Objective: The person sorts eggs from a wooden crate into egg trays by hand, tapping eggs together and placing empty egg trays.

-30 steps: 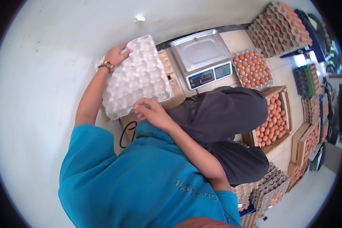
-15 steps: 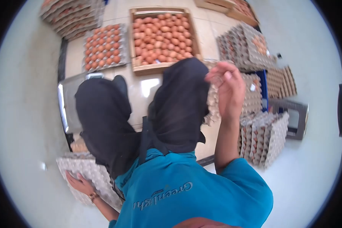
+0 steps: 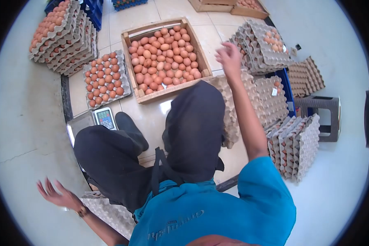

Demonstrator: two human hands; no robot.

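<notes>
My left hand [image 3: 59,197] is raised with fingers spread and holds nothing. Just right of and below it are the stacked grey egg trays [image 3: 112,211], partly covered by my forearm. My right hand [image 3: 228,59] is in the air between a wooden crate [image 3: 175,91] and a tray stack [image 3: 266,47] with eggs on top. Its fingers are slightly bent and apart, a little blurred, with nothing in them. Many loose brown eggs [image 3: 166,57] fill the crate. A full egg tray [image 3: 106,78] lies left of it.
A scale with a keypad [image 3: 104,118] is beside my left boot [image 3: 131,131]. Empty egg trays [image 3: 272,102] lean against a blue crate [image 3: 289,88] on the right. Further right are a tray stack [image 3: 293,147] and a grey stool [image 3: 334,119]. Another tall stack [image 3: 69,45] stands far left.
My left hand has lifted off the egg trays and swung out to the left. My right hand has reached forward. The view has shifted, showing the scale's keypad and my left boot more fully.
</notes>
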